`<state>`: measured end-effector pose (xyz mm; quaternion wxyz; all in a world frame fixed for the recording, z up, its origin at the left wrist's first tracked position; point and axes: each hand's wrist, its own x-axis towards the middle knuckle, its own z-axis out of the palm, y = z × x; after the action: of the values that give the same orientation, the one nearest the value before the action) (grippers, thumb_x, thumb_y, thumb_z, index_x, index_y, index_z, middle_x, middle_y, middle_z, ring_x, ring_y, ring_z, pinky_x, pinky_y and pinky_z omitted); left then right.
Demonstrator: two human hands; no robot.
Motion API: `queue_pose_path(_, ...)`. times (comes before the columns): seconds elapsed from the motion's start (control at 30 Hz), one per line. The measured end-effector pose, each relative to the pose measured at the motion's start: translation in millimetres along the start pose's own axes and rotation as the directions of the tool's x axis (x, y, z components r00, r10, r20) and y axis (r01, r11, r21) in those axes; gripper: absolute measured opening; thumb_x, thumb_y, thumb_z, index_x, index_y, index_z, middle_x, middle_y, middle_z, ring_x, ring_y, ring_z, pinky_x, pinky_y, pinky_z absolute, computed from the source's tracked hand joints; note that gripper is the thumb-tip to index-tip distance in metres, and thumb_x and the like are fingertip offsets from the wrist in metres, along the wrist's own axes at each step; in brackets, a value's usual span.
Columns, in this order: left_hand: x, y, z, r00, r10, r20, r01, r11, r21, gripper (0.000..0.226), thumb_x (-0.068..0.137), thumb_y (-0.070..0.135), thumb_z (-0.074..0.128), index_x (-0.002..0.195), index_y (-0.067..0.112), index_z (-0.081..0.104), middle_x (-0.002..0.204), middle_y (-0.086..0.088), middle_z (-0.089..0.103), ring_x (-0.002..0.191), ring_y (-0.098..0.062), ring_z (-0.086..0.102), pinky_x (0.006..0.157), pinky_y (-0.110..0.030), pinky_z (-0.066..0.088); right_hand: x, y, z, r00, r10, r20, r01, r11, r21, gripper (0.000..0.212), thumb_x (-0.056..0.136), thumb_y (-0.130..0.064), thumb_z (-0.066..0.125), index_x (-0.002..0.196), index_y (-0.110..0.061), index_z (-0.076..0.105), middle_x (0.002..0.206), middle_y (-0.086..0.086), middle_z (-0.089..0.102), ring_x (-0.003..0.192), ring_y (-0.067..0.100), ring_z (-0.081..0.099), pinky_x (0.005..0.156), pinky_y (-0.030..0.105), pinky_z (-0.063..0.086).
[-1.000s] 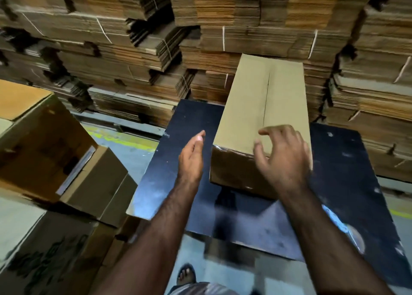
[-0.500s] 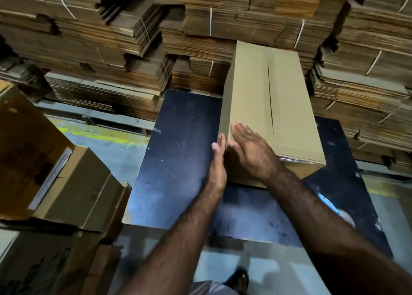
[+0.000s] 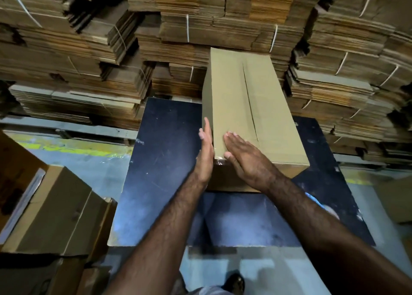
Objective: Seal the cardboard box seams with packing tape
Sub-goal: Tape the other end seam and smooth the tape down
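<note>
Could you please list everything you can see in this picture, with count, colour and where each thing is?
cardboard box: one, tan, lying on the black table, its top seam facing up
clear tape: one strip, shiny, over the box's near left corner
black table: one, dark and scuffed, centre
bundles of flat cardboard: many stacks, brown, tied with white string, across the back
made-up boxes: several, brown, low left
floor: grey, with a yellow line
foot: one, bottom edge
left hand: flat against the box's left side
right hand: flat on the box's top, near corner
</note>
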<state>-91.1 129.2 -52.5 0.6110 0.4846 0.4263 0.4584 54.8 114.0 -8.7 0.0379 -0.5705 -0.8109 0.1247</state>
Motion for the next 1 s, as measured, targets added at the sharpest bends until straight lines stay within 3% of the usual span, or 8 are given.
queue_pose_path(0.07,3.5,-9.6,-1.2,0.992,0.124,0.035,-0.128,0.984,0.122,0.078,0.081,0.089,0.011,0.151,0.057,0.003,0.165,0.025,-0.003,0.153,0.001,0.001,0.125,-0.054,0.000,0.9,-0.1,3.3,1.000,-0.007,0.007,0.007,1.000,-0.007,0.066,0.100,-0.045,0.019,0.156,-0.009,0.017,0.163,0.007,0.015,0.151,0.017,0.010,0.122,0.031,0.009)
queue_pose_path(0.17,4.9,-24.1,-21.1,0.947,0.260,0.188,-0.316,0.855,0.411,0.064,0.093,0.075,0.007,0.153,0.054,0.000,0.166,0.021,-0.008,0.154,-0.005,0.005,0.118,-0.068,0.012,1.1,5.3,0.6,0.999,-0.021,0.035,0.021,1.000,0.001,0.068,0.100,-0.046,0.020,0.156,-0.009,0.016,0.163,0.008,0.014,0.151,0.017,0.009,0.123,0.035,0.012)
queue_pose_path(0.3,11.1,-33.3,-55.7,0.868,0.353,0.350,-0.497,0.615,0.612,0.063,0.102,0.062,0.013,0.159,0.037,0.014,0.169,0.008,0.000,0.151,-0.015,0.026,0.108,-0.061,0.036,3.0,9.2,3.4,0.998,-0.060,0.025,0.061,0.998,-0.023,0.079,0.097,-0.059,0.009,0.155,-0.005,0.020,0.162,0.012,0.017,0.151,0.022,0.012,0.122,0.037,0.014)
queue_pose_path(0.43,2.4,-26.4,-58.9,0.861,0.326,0.390,-0.508,0.549,0.664,0.058,0.104,0.054,0.022,0.159,0.035,0.020,0.169,0.012,-0.002,0.143,-0.011,0.040,0.108,-0.053,0.036,3.8,11.7,6.0,0.996,-0.089,0.016,0.090,0.994,-0.056,0.089,0.093,-0.065,-0.002,0.155,-0.004,0.020,0.162,0.014,0.017,0.151,0.023,0.013,0.122,0.039,0.016)
queue_pose_path(0.6,-3.1,-28.9,-50.6,0.878,0.343,0.333,-0.474,0.529,0.705,0.056,0.106,0.051,0.022,0.159,0.034,0.016,0.169,0.009,0.000,0.151,-0.008,0.024,0.110,-0.056,0.033,3.0,10.9,7.7,0.994,-0.108,-0.016,0.106,0.989,-0.101,0.082,0.099,-0.058,0.006,0.152,0.001,0.027,0.159,0.019,0.026,0.149,0.029,0.021,0.120,0.044,0.024)
queue_pose_path(0.77,-2.4,-40.0,-48.1,0.839,0.412,0.355,-0.515,0.392,0.763,0.060,0.104,0.048,0.034,0.158,0.027,0.017,0.169,-0.002,0.008,0.137,-0.016,0.049,0.102,-0.048,0.042,-3.8,9.9,11.2,0.990,-0.125,-0.071,0.113,0.982,-0.151,0.074,0.103,-0.050,0.013,0.147,0.004,0.037,0.153,0.023,0.036,0.143,0.033,0.033,0.116,0.046,0.031)
queue_pose_path(0.83,1.5,-40.3,-51.5,0.846,0.403,0.348,-0.509,0.417,0.753,0.062,0.103,0.049,0.035,0.158,0.030,0.016,0.169,0.002,0.005,0.133,-0.018,0.052,0.098,-0.045,0.044,-1.7,10.5,14.3,0.987,-0.145,-0.075,0.130,0.976,-0.174,0.070,0.104,-0.046,0.016,0.147,0.004,0.037,0.152,0.023,0.036,0.143,0.033,0.034,0.116,0.045,0.031)
queue_pose_path(1.0,-2.8,-23.4,-56.3,0.848,0.354,0.394,-0.522,0.436,0.733,0.069,0.100,0.061,0.030,0.160,0.033,0.012,0.169,0.011,-0.007,0.151,-0.010,0.026,0.105,-0.040,0.035,-4.2,11.0,16.8,0.980,-0.184,-0.072,0.158,0.949,-0.271,0.065,0.100,-0.035,0.041,0.149,0.005,0.029,0.155,0.025,0.030,0.145,0.034,0.029,0.116,0.047,0.030)
